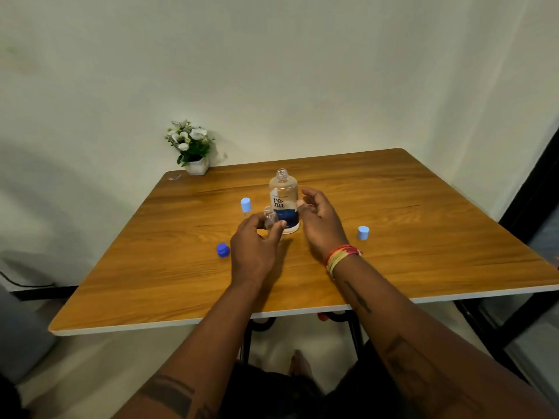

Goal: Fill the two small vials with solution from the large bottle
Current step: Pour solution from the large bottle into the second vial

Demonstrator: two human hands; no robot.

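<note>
Left hand (257,237) holds the vial (269,217) upright (mouth up).

Centre of the surface (393,267) is crowded: the open large bottle (283,201) stands between both hands, a capped vial (245,205) just at its 9 o'clock. A dark blue cap (223,249) lies at 8 o'clock, a light blue cap (363,233) at 3 o'clock. The flower pot (196,166) blocks the 11 o'clock corner. Near edge and right half lie open.
</note>
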